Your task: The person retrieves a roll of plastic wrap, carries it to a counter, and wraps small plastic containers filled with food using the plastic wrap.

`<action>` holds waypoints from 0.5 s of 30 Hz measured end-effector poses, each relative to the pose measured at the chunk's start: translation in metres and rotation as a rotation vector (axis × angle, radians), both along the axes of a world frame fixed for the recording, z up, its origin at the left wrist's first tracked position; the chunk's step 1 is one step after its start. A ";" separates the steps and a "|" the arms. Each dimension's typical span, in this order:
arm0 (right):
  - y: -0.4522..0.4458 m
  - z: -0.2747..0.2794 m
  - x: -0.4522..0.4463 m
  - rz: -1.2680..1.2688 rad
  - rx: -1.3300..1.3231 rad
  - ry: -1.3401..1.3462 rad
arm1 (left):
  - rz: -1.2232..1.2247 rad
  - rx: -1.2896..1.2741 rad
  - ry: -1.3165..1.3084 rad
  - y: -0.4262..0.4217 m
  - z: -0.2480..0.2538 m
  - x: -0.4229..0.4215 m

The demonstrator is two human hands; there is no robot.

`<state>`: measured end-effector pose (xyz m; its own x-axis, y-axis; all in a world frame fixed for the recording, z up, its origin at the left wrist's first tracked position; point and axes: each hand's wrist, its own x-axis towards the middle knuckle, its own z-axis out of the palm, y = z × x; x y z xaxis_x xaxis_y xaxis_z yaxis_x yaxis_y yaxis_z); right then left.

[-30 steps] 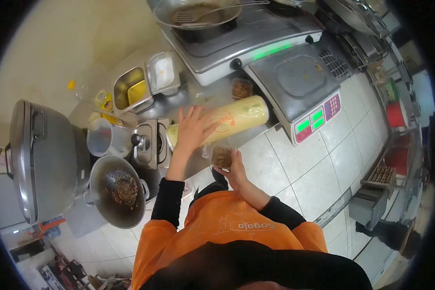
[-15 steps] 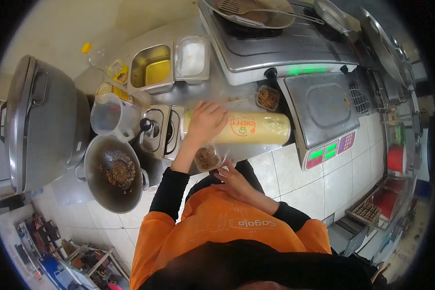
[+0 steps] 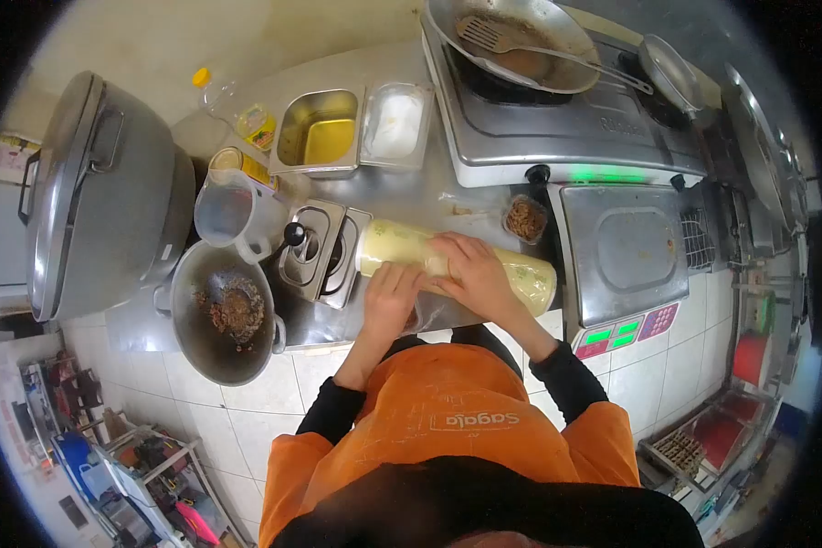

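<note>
A pale yellow roll of printed plastic film point(image 3: 397, 245) lies crosswise on the steel counter in front of me. My right hand point(image 3: 475, 279) rests over the middle of the roll, fingers curled on it. Close beside it, at the roll's near side, my left hand point(image 3: 393, 301) is closed with fingertips pinched together; what they hold is hidden. Only a small reddish-brown bit shows below my hands, by the counter's edge. A small clear tub of brown shredded food point(image 3: 526, 219) stands behind the roll's right end.
At left are a wok with food scraps point(image 3: 233, 315), a plastic jug point(image 3: 228, 215) and a large pot point(image 3: 123, 201). Lidded steel pans point(image 3: 315, 247) adjoin the roll. Behind stand an oil pan point(image 3: 320, 132) and a white-filled pan point(image 3: 397, 123). A scale point(image 3: 626, 251) and stove point(image 3: 575, 137) are right.
My right hand has come up from the small clear tub near my body onto the roll. My left hand has moved down to its near side. The tub is now mostly hidden; the roll's logo no longer shows.
</note>
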<state>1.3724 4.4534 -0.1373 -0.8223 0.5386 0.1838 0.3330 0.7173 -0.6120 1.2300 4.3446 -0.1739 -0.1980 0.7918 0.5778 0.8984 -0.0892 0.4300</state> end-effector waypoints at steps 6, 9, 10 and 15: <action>0.001 -0.011 0.002 -0.009 -0.006 0.062 | 0.020 -0.158 0.128 0.006 0.008 0.008; 0.003 -0.017 0.006 -0.025 -0.107 0.138 | 0.074 -0.183 0.192 0.010 0.006 0.009; 0.000 -0.012 0.005 -0.025 -0.091 0.124 | 0.096 -0.192 0.160 0.009 0.007 0.009; -0.013 -0.007 -0.008 -0.117 0.038 0.170 | 0.160 -0.277 -0.086 0.002 0.011 0.004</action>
